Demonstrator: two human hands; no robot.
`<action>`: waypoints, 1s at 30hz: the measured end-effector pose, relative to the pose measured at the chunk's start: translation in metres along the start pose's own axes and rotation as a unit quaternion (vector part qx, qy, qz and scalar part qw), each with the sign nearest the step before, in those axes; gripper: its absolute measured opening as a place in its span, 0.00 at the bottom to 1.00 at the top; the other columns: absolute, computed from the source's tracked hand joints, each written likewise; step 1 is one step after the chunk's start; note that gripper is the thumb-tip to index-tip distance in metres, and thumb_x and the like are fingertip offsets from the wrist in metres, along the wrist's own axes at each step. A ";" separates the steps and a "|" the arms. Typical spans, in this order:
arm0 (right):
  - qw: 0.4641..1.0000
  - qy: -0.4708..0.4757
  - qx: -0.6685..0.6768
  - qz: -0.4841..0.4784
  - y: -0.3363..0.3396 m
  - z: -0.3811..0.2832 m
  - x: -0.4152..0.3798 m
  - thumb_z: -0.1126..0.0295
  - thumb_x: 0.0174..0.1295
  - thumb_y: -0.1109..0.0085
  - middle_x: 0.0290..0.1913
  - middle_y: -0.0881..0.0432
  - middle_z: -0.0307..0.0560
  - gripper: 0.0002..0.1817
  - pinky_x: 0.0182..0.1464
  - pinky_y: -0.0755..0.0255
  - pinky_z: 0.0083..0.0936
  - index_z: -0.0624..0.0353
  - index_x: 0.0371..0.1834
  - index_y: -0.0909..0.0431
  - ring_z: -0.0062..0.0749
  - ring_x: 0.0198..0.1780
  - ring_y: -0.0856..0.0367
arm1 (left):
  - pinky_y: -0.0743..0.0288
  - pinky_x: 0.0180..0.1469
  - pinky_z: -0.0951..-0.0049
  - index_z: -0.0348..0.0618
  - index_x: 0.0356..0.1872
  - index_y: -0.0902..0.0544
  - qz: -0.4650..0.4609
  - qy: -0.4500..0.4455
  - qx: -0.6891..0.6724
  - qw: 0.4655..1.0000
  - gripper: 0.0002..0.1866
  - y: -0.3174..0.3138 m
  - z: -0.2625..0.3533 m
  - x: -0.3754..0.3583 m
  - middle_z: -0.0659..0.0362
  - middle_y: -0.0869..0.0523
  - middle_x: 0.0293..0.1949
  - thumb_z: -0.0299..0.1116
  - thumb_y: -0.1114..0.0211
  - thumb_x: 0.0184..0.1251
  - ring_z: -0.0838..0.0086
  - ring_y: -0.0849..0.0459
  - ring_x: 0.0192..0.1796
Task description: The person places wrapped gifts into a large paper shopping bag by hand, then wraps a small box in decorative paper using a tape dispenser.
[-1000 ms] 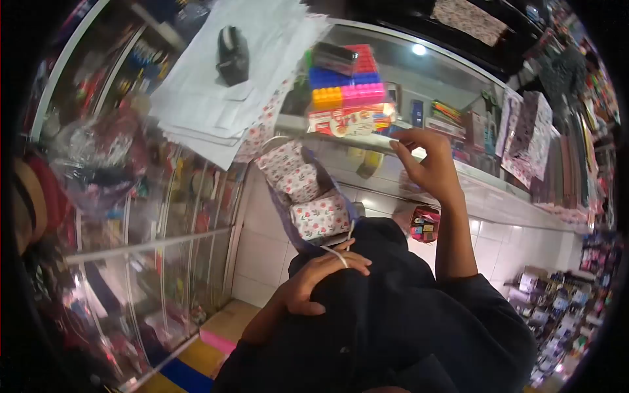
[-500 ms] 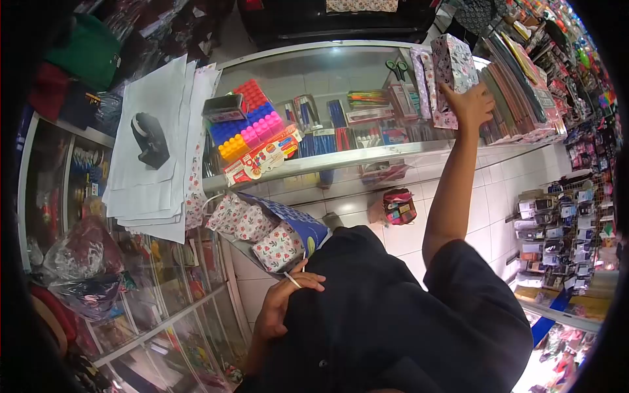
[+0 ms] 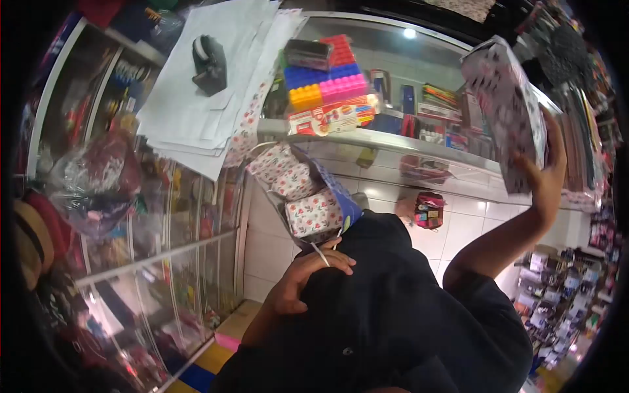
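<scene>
long glass-topped, metal-edged counter point(image 3: 406, 56) stood ahead. open blue-sided bag point(image 3: 342, 194) hung below its near edge. pale oblong floral-wrapped box point(image 3: 503, 105) was at the counter's right end, gripped by right hand point(image 3: 549, 169). white floral-wrapped parcels point(image 3: 314, 213) sat inside the bag. left hand point(image 3: 301, 278) held its thin white cord handle point(image 3: 320, 254).

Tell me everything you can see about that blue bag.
The blue bag is open at the top and looks like paper or plastic; I cannot tell which. One pale handle crosses the left hand; another arches at the far rim. White, flower-patterned packages fill much of it. It appears to hang beside the dark shirt.
</scene>
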State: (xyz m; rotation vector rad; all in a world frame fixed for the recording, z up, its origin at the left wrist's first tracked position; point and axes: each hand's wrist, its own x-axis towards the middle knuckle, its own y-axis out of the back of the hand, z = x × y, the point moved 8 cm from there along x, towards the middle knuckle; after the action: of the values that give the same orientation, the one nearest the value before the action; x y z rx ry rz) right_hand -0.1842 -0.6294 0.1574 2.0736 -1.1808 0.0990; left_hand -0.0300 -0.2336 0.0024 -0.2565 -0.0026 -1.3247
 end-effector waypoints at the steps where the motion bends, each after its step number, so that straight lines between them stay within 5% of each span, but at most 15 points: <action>1: 0.997 0.036 0.025 -0.059 -0.018 -0.018 -0.004 0.61 0.40 0.18 0.64 0.19 0.54 0.52 0.71 0.33 0.35 0.66 0.73 0.28 0.40 0.65 0.20 | 0.58 0.81 0.35 0.31 0.59 0.20 0.011 -0.004 -0.012 1.000 0.51 0.000 0.000 -0.003 0.46 0.14 0.56 0.76 0.47 0.59 0.49 0.19 0.67; 2: 0.990 0.072 0.048 -0.115 -0.036 -0.036 -0.009 0.60 0.37 0.17 0.64 0.19 0.54 0.54 0.72 0.34 0.35 0.67 0.73 0.28 0.41 0.66 0.21 | 0.58 0.81 0.35 0.31 0.59 0.20 0.020 -0.009 -0.024 0.999 0.50 0.000 0.001 -0.006 0.46 0.14 0.55 0.76 0.46 0.59 0.50 0.18 0.66; 4: 0.958 -0.048 0.195 -0.204 -0.088 -0.065 -0.027 0.59 0.31 0.15 0.65 0.20 0.55 0.57 0.75 0.39 0.35 0.68 0.72 0.27 0.41 0.69 0.24 | 0.59 0.81 0.35 0.31 0.59 0.20 0.051 -0.011 -0.023 0.998 0.50 0.001 0.000 -0.011 0.47 0.14 0.54 0.76 0.46 0.59 0.51 0.18 0.65; 6: 0.922 0.050 0.226 -0.310 -0.132 -0.090 -0.037 0.62 0.29 0.14 0.66 0.21 0.55 0.58 0.76 0.41 0.34 0.67 0.73 0.28 0.41 0.71 0.27 | 0.60 0.82 0.35 0.31 0.58 0.20 0.080 -0.017 -0.023 0.996 0.49 0.005 -0.002 -0.020 0.47 0.14 0.53 0.75 0.45 0.59 0.53 0.17 0.63; 10: 0.844 0.024 0.316 -0.432 -0.234 -0.113 -0.067 0.68 0.34 0.13 0.68 0.24 0.55 0.58 0.75 0.40 0.33 0.67 0.75 0.32 0.38 0.71 0.28 | 0.53 0.80 0.43 0.30 0.57 0.21 0.198 -0.014 -0.053 0.979 0.51 0.023 -0.016 -0.053 0.49 0.15 0.49 0.78 0.42 0.59 0.59 0.17 0.58; 12: 0.764 -0.058 0.357 -0.535 -0.284 -0.112 -0.088 0.67 0.39 0.12 0.66 0.22 0.53 0.56 0.74 0.38 0.31 0.68 0.75 0.33 0.35 0.69 0.26 | 0.50 0.79 0.47 0.30 0.57 0.21 0.256 -0.016 -0.065 0.964 0.52 0.031 -0.018 -0.066 0.49 0.16 0.48 0.79 0.42 0.59 0.61 0.17 0.55; 15: 0.559 -0.199 0.494 -0.635 -0.347 -0.096 -0.129 0.68 0.41 0.15 0.63 0.20 0.49 0.54 0.70 0.33 0.27 0.70 0.75 0.34 0.30 0.65 0.23 | 0.40 0.72 0.52 0.25 0.53 0.22 0.342 -0.027 -0.056 0.938 0.56 0.043 -0.014 -0.080 0.50 0.19 0.43 0.83 0.44 0.59 0.63 0.19 0.48; 22: 0.512 -0.152 0.498 -0.684 -0.351 -0.109 -0.134 0.67 0.39 0.17 0.63 0.20 0.48 0.56 0.70 0.34 0.25 0.69 0.75 0.37 0.30 0.64 0.22 | 0.33 0.63 0.56 0.27 0.45 0.22 0.472 -0.061 0.036 0.879 0.46 0.056 0.017 -0.130 0.51 0.20 0.40 0.74 0.45 0.64 0.66 0.21 0.43; 23: 0.544 -0.130 0.476 -0.679 -0.349 -0.099 -0.131 0.66 0.36 0.16 0.64 0.21 0.49 0.57 0.71 0.35 0.26 0.69 0.74 0.36 0.31 0.65 0.23 | 0.34 0.57 0.57 0.30 0.45 0.23 0.518 0.058 0.081 0.849 0.41 0.060 0.013 -0.149 0.53 0.22 0.40 0.71 0.43 0.65 0.69 0.24 0.40; 24: 0.540 -0.128 0.475 -0.683 -0.345 -0.097 -0.128 0.66 0.36 0.16 0.64 0.21 0.49 0.57 0.71 0.35 0.26 0.69 0.74 0.36 0.31 0.65 0.23 | 0.34 0.57 0.57 0.30 0.45 0.23 0.523 0.056 0.082 0.846 0.41 0.061 0.020 -0.149 0.53 0.22 0.40 0.71 0.43 0.65 0.69 0.24 0.40; 26: 0.551 -0.134 0.499 -0.655 -0.334 -0.092 -0.116 0.65 0.34 0.16 0.65 0.22 0.50 0.59 0.71 0.35 0.26 0.69 0.75 0.36 0.32 0.66 0.23 | 0.37 0.51 0.61 0.34 0.47 0.25 0.529 -0.204 0.023 0.823 0.35 0.062 0.066 -0.151 0.57 0.26 0.38 0.63 0.39 0.67 0.72 0.29 0.36; 30: 0.553 -0.240 0.528 -0.598 -0.318 -0.059 -0.108 0.67 0.30 0.17 0.75 0.29 0.54 0.67 0.78 0.45 0.31 0.71 0.81 0.44 0.37 0.76 0.31 | 0.41 0.46 0.63 0.35 0.50 0.27 0.579 -0.284 0.009 0.764 0.31 0.059 0.111 -0.174 0.61 0.30 0.37 0.57 0.36 0.68 0.74 0.34 0.33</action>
State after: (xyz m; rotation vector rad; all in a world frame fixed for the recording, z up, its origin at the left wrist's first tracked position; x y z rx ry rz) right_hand 0.0153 -0.4171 -0.0207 3.6702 0.6386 -0.5951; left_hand -0.0011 -0.0331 0.0734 -0.5247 -0.3237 0.0348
